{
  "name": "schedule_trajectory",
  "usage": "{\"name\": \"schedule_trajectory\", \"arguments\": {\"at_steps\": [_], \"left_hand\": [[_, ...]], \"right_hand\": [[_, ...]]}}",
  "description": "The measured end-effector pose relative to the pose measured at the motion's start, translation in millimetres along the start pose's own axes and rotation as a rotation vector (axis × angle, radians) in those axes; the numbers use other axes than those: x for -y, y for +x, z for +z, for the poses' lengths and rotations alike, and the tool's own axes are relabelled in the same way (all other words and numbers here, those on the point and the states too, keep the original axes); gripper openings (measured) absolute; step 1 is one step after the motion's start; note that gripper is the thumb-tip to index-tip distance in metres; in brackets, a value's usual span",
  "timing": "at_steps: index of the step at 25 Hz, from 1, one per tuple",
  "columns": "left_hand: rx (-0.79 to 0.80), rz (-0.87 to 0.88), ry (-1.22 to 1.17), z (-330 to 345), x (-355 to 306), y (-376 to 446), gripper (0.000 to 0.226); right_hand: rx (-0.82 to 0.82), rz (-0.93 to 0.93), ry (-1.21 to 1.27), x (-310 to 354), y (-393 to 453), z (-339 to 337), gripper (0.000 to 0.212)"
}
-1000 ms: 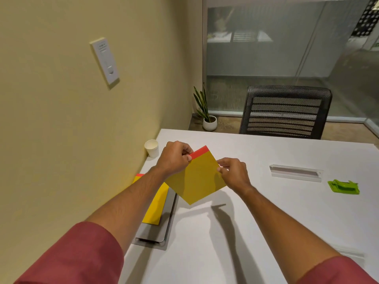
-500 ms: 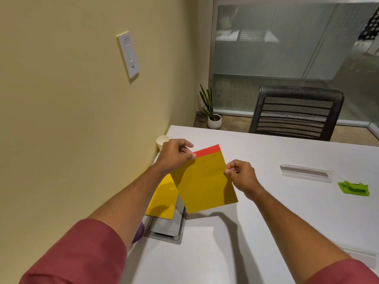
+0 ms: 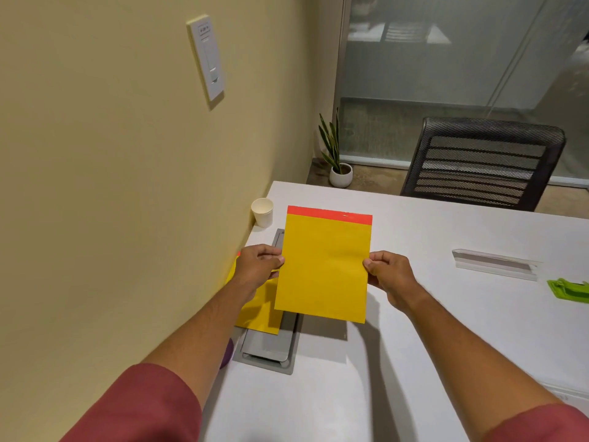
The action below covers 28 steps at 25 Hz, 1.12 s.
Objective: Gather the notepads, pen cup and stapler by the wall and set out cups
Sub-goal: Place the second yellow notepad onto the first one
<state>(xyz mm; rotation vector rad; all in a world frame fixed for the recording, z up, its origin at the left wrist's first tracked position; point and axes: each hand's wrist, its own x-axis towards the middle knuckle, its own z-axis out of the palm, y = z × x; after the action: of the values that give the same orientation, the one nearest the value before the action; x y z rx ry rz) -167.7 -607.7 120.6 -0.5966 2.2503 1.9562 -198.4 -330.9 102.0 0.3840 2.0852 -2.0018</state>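
Head view, yellow notepad [image 3: 323, 266] gripped between both hands [image 3: 259, 266] [image 3: 387, 272]

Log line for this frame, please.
phase: placing notepad | both hands: left hand, right hand hold yellow notepad above second notepad by wall | paper cup near wall

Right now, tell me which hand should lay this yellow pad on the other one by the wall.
Left, probably. The left hand grips the red-topped yellow notepad on its wall side, directly over the second yellow notepad lying beside the wall. The right hand holds the far edge and would have to cross over.
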Motion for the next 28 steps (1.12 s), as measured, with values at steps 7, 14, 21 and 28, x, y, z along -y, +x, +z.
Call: {"name": "schedule_trajectory", "arguments": {"at_steps": [7,14,21,28], "left_hand": [[-0.131,-0.069,0.093,-26,26,19,0.011],[-0.168,-0.097,0.205,-47,47,46,0.019],[-0.087,-0.183,0.246,-64,57,59,0.039],[0.108,0.262,1.109,-63,68,45,0.089]], "right_hand": [[0.055,0.123,0.023,-23,14,36,0.006],[0.03,0.174,-0.006,-47,34,77,0.007],[-0.051,0.235,-0.094,-85,56,116,0.022],[-0.028,0.281,-0.175,-116,64,146,0.021]]}}
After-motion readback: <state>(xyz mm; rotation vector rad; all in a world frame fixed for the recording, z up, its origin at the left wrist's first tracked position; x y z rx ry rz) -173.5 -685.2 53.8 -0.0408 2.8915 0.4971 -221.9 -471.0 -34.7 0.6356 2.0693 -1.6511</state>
